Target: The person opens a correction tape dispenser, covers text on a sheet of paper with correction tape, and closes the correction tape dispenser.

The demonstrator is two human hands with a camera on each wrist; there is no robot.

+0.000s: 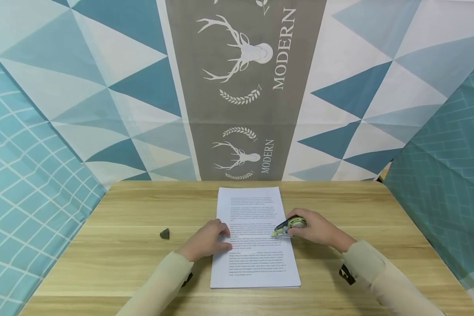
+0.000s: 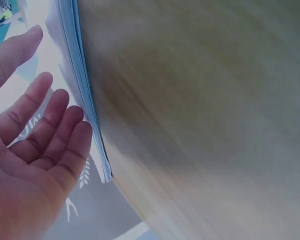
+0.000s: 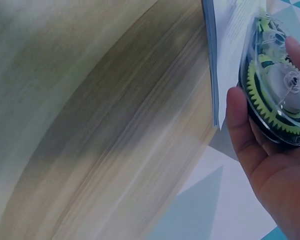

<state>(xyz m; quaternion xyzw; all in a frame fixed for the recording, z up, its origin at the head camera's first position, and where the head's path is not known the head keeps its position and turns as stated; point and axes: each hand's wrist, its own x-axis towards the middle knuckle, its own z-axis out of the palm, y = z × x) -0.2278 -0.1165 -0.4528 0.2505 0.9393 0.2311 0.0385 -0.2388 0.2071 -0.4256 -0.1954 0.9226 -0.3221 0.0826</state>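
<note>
A stack of printed paper [image 1: 256, 267] lies on the wooden table, its text facing up. My right hand [image 1: 314, 226] grips a correction tape dispenser [image 1: 291, 224] by its sides, the tip down at the lines of text near the right edge. Through the clear case, green gear wheels [image 3: 262, 95] show in the right wrist view. My left hand [image 1: 209, 240] rests at the left edge of the stack, fingers loosely bent and holding nothing. Its fingertips [image 2: 82, 127] lie against the paper's edge in the left wrist view.
A small dark grey piece [image 1: 164, 234] lies on the wooden table [image 1: 134, 263], left of my left hand. Behind the table hangs a patterned cloth [image 1: 245, 109] with deer heads and triangles. Blue cloths [image 1: 27, 171] stand at both sides.
</note>
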